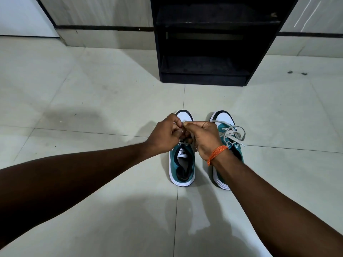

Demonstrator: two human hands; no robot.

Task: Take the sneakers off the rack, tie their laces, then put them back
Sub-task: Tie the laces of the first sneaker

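Observation:
Two teal and white sneakers stand side by side on the tiled floor, toes pointing away from me. Over the left sneaker (182,164) my left hand (164,135) and my right hand (201,138) meet, both with fingers closed on its grey laces (183,143). Most of those laces are hidden by my fingers. The right sneaker (225,127) has its grey laces tied in a loose bow (233,134); my right wrist, with an orange thread band, covers part of it.
A black shoe rack (206,78) stands on the floor straight ahead, its shelves bare. A tiled wall with a dark band runs behind it. Pale floor tiles (92,101) spread to the left and right of the sneakers.

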